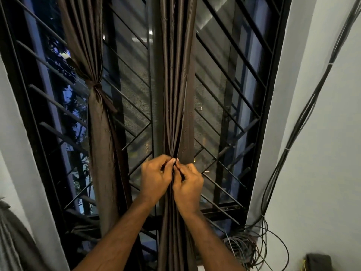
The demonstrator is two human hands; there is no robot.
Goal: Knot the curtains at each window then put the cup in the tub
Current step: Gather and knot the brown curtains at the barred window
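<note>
A brown satin curtain [175, 94] hangs down the middle of the barred window, gathered into narrow folds. My left hand [155, 178] and my right hand [188, 184] meet at its front, fingertips touching, each pinching the bunched folds at about waist height. Below my hands the curtain falls straight between my forearms. A second brown curtain [99, 133] at the left is tied with a band [97, 88] around its middle. No cup or tub is in view.
Black window grille [230, 118] with diagonal bars stands behind both curtains. Black cables [304, 114] run down the white right wall to a tangled coil [246, 247] at the sill corner. A grey cloth [11, 241] hangs at the lower left.
</note>
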